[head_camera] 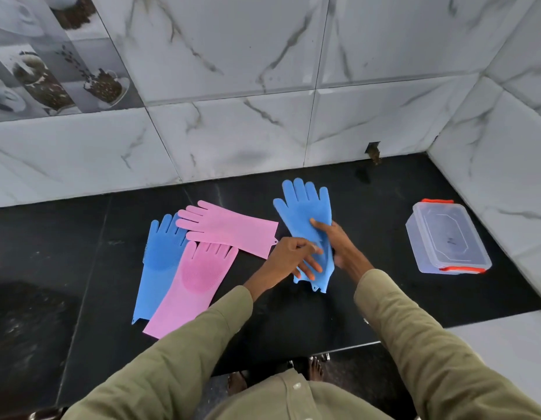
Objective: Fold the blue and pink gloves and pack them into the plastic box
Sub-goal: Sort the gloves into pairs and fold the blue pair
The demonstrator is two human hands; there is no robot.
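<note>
A blue glove [302,207] lies on the black counter [81,237], fingers pointing to the wall, its cuff half folded lengthwise. My right hand [338,244] grips the cuff's right side, thumb on top. My left hand [290,256] presses fingers on the cuff's lower part. To the left lie three more gloves: a second blue glove [155,268], a pink glove [190,292] partly over it, and another pink glove [229,228] lying crosswise on top. The clear plastic box [445,237] with orange clips stands shut at the right.
Marble-tiled walls [263,116] close the counter at the back and right. The counter's front edge [338,347] runs just under my forearms. A small hole in the wall [372,148] sits at the back right corner.
</note>
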